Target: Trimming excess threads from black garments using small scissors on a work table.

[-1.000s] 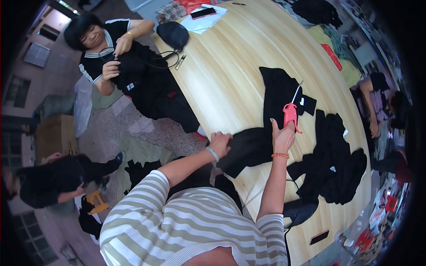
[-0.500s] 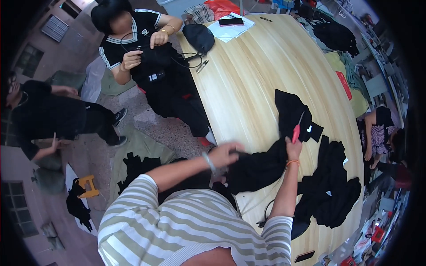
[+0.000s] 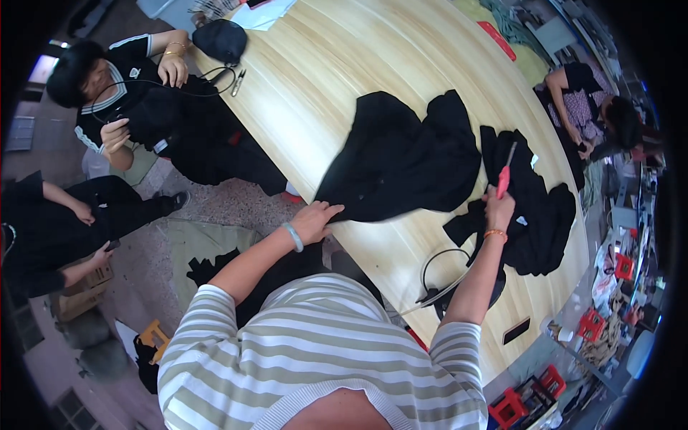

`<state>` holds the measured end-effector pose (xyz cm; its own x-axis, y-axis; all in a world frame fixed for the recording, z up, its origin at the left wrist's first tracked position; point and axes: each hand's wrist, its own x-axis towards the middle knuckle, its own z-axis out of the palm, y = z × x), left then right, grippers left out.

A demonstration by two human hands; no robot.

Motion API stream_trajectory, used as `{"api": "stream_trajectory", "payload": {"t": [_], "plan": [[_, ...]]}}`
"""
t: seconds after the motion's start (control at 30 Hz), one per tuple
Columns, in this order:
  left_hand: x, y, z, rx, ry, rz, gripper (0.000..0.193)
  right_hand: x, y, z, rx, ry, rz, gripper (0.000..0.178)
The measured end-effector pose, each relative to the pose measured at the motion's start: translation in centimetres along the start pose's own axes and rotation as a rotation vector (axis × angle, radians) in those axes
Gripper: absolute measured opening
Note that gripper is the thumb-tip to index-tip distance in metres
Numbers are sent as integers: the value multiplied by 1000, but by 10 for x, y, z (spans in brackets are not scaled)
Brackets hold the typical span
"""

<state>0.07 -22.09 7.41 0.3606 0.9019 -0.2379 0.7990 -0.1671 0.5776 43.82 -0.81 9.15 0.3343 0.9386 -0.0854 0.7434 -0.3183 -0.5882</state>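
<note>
A black garment (image 3: 405, 165) lies spread over the wooden table (image 3: 308, 86) in front of me. My left hand (image 3: 314, 222) pinches its near left corner at the table's edge. In my right hand (image 3: 499, 209) is a red-handled tool (image 3: 504, 179) with a slim metal tip pointing away from me; its exact kind is unclear. That hand is above a crumpled heap of black garments (image 3: 541, 233) on the right, just beyond the spread piece. A pale cord (image 3: 451, 287) runs beside my right forearm.
A phone (image 3: 516, 330) and a dark item with a black cable (image 3: 438, 295) lie near right. Across the left edge, a seated person (image 3: 143, 93) handles black cloth, near a black cap (image 3: 221, 41) and metal snips (image 3: 239, 82). Another person (image 3: 72, 215) stands left.
The bunched garment is now spread wide on the table. My left hand has taken its corner, and my right hand with the red tool has moved right. The whole view has shifted.
</note>
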Motion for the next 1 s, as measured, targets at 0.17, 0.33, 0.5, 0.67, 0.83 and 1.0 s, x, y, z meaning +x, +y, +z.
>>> {"api": "stream_trajectory", "payload": {"t": [0.17,0.33,0.5,0.67,0.83,1.0], "plan": [[36,18,45,-427,186,-134,48,-99,-19,13,-506,122,-237,36],[92,43,53,-256,470,120,50,-177,-55,13,-307,-21,-223,29],[126,39,64,-594,311,-383,51,-216,-54,1,-221,-366,-36,28],[131,42,67,-584,148,-386,37,-232,-26,-9,-184,-378,-227,32],[127,30,83,-880,322,-310,19,-225,-40,-19,-33,-488,-50,31],[130,21,98,-1096,324,-381,10,-230,-40,-16,-48,-556,-136,39]]}}
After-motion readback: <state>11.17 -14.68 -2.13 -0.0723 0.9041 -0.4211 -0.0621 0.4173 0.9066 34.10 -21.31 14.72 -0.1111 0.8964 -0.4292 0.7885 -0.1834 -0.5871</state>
